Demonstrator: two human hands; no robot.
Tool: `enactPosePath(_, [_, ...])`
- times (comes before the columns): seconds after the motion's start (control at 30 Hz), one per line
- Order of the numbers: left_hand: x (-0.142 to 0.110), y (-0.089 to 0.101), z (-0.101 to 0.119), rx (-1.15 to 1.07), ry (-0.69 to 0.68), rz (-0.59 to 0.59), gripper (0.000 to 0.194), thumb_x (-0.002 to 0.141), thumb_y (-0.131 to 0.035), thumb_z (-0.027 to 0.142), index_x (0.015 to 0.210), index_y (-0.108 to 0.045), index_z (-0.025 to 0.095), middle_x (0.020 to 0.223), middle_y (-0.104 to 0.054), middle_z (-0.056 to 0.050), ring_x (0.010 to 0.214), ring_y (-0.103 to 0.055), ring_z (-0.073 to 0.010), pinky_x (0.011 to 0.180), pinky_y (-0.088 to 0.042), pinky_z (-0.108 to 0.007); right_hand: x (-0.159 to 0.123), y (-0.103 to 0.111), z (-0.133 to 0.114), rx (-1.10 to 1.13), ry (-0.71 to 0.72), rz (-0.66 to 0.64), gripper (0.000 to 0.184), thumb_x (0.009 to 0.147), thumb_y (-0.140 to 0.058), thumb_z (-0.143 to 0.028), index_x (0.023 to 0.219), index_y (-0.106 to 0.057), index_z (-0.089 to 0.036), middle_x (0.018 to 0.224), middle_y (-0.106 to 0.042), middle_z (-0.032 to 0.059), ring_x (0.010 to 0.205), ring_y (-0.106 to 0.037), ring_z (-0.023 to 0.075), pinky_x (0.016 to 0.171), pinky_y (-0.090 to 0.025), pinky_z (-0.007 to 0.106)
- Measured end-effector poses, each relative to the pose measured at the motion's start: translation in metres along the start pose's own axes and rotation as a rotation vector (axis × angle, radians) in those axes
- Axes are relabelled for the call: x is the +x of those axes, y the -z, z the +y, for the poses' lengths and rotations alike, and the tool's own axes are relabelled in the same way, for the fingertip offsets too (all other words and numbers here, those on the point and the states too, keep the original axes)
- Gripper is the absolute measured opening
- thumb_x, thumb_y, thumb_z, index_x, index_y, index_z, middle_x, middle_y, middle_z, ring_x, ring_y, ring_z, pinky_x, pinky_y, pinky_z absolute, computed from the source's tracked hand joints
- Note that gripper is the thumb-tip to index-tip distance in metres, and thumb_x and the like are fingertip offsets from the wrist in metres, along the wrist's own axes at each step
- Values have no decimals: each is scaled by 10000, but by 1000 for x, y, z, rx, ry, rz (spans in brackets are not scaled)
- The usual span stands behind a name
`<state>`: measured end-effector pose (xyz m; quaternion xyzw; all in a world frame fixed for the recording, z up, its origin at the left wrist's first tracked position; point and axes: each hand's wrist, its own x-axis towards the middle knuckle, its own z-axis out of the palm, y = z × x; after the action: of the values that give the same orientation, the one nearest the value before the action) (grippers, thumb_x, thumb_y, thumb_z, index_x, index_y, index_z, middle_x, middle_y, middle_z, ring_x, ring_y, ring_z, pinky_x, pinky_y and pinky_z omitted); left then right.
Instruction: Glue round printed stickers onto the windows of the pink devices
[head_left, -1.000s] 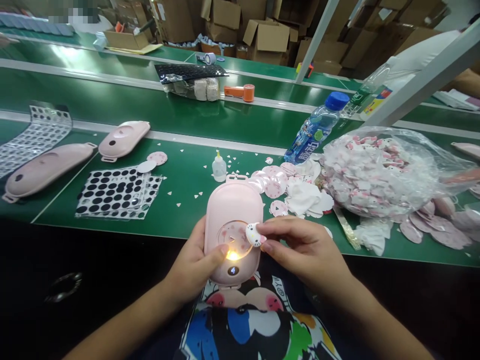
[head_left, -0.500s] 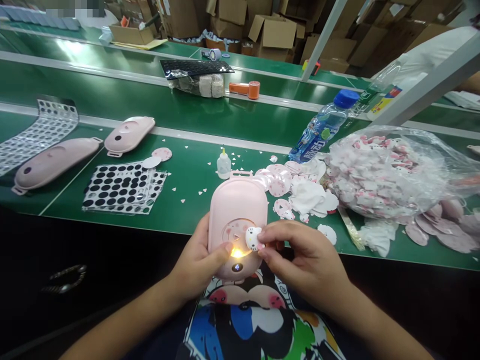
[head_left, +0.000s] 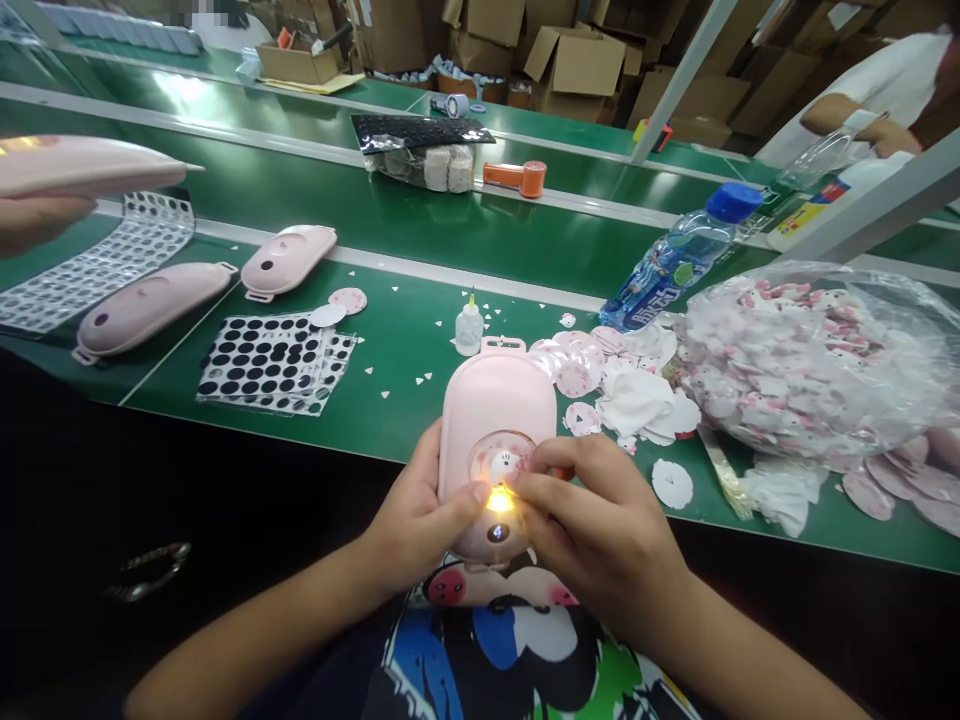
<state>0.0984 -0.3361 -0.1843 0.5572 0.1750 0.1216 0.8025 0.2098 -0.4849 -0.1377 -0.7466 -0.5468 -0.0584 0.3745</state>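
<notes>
My left hand (head_left: 420, 500) grips the left side of a pink rounded plastic device (head_left: 499, 395), its thumb near a glowing yellow light. The device has a round recess with a pink patterned disc and a small display lit with "4". My right hand (head_left: 600, 510) pinches a small white cat-face piece (head_left: 504, 463) over the recess; fingers partly cover it, so whether it touches the disc I cannot tell. Just beyond the device stands a small dropper bottle (head_left: 469, 328) with a yellow tip. Printed discs (head_left: 579, 375) lie to its right.
A plastic bag of cat-face pieces (head_left: 802, 360) and a blue-capped bottle (head_left: 679, 260) stand right. At left are black-dot sticker sheets (head_left: 262, 365), two pink devices (head_left: 154, 310), and another person's hand (head_left: 41, 220) holding a similar device. A person in white (head_left: 870, 100) is at the back right.
My right hand has brought the cat-face piece left and onto or just over the device's recess. Another person's hand with a pink device has come into view at the left. The camera view has shifted slightly.
</notes>
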Motion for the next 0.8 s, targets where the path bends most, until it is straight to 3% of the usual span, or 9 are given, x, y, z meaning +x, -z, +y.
enactPosePath(0.23, [3,-2,2,58,12,-17,597,835,-706,369,1359,-457,228,1242,-627,-100,1117,-608,-287,916,-520,-394,2,2,1,-115,62,-17,100,896,-595,-167,966,-653,-207,1070,-713,19,910,-574,210,775,-429,392])
enactPosePath(0.43, [5,-1,0,83,-37,-72,540,853,-686,374,1342,-483,272,1251,-622,-60,1130,-599,-258,936,-506,-354,2,4,1,-190,99,-68,118,906,-590,-234,1004,-654,-225,1112,-705,-3,943,-557,234,782,-399,420])
enactPosePath(0.63, [3,-3,0,-54,15,-88,599,845,-695,365,1366,-418,264,1289,-619,-89,1129,-619,-270,888,-539,-341,-1,-1,5,-51,-67,74,259,842,-622,-156,1086,-609,-240,1094,-518,74,942,-526,216,808,-461,419])
enactPosePath(0.8, [3,-7,2,-102,26,-80,609,856,-688,325,1383,-394,248,1274,-626,-102,1118,-633,-273,891,-546,-349,-7,3,7,-75,80,-13,268,815,-628,-184,1078,-604,-231,1103,-514,73,954,-525,251,790,-434,455])
